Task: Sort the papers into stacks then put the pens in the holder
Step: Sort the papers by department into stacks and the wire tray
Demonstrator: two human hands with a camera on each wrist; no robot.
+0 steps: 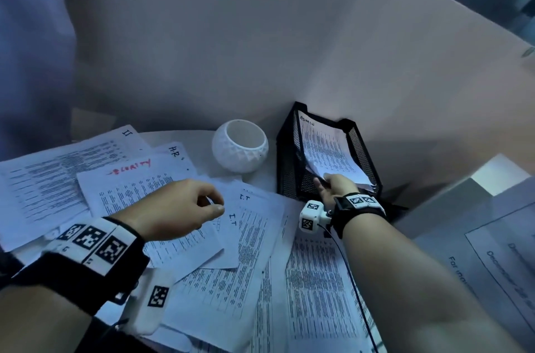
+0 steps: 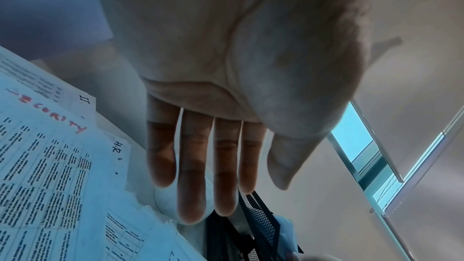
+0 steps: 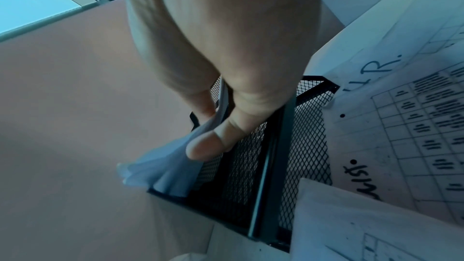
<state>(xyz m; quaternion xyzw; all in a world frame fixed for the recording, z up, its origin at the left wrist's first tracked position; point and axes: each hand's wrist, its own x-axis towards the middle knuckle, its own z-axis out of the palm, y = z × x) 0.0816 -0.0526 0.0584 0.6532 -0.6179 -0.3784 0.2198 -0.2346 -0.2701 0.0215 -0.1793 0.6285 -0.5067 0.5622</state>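
Note:
My right hand reaches into the black mesh tray and pinches the near edge of the sheets marked "ADMIN". In the right wrist view the thumb presses those sheets against the fingers, above the tray's mesh. My left hand hovers over the loose papers, holding nothing; its fingers look relaxed. Under it lie sheets marked "SECURITY", "H.R" and "I.T". A white faceted holder stands empty left of the tray. No pens are in view.
More printed sheets overlap across the near desk. A beige partition closes the back and right. A separate printed notice lies on a lower surface at the right. A cable runs along my right forearm.

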